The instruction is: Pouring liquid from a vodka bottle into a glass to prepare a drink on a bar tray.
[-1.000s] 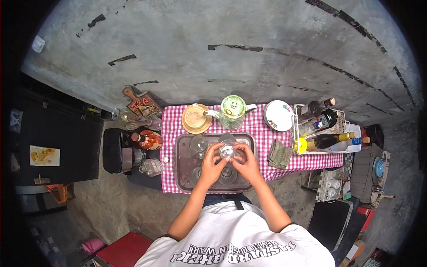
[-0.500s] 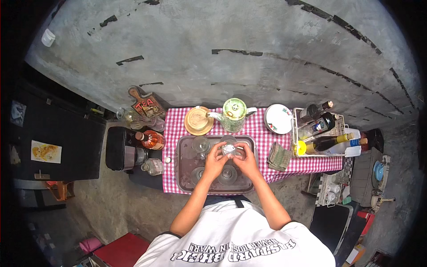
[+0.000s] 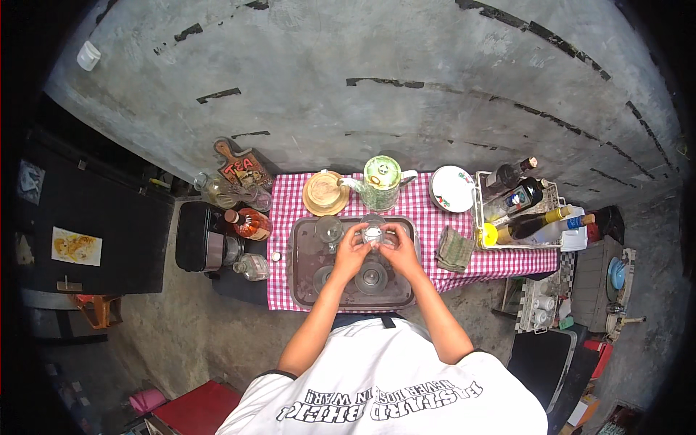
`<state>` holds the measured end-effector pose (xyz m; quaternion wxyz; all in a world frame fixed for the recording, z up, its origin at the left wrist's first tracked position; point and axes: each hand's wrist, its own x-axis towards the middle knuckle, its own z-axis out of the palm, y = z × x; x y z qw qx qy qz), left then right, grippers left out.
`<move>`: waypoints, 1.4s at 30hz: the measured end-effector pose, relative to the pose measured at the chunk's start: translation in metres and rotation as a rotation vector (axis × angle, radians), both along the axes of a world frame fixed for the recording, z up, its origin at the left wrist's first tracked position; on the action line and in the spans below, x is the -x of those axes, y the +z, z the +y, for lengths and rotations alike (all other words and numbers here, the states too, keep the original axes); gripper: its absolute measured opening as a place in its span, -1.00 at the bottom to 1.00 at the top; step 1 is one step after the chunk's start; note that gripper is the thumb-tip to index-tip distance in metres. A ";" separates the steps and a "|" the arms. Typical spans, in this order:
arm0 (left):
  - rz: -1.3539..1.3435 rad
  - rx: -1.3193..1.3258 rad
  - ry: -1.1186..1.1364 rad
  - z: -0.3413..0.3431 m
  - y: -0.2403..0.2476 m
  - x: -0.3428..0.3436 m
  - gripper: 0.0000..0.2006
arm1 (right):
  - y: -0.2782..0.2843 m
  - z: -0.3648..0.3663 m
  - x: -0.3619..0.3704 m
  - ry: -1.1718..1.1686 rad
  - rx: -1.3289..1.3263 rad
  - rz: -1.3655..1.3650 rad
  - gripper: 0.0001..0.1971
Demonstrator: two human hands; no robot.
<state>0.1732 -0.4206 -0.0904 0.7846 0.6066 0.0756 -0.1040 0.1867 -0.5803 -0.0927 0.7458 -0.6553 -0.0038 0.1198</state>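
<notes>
My left hand and my right hand are closed by the fingertips around opposite sides of a small clear glass cup. Both hold it over the brown tray. Left of my hands, a glass cup with its saucer sits on the tray. Nearer to me lies a second glass set, and my left forearm partly covers another clear saucer. Behind the held cup, more glassware shows in part.
A green patterned teapot stands behind the tray, between a stack of wooden plates and white plates. A folded cloth lies right of the tray, beside a rack of bottles. Bottles and jars crowd the left end.
The view has shifted slightly. My hands stay around the glass cup over the tray, with the fingers moved only a little. The other things keep their places.
</notes>
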 end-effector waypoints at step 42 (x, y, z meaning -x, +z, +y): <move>0.081 -0.095 -0.003 0.006 0.006 -0.004 -0.45 | -0.003 -0.006 -0.001 0.057 0.117 -0.085 -0.46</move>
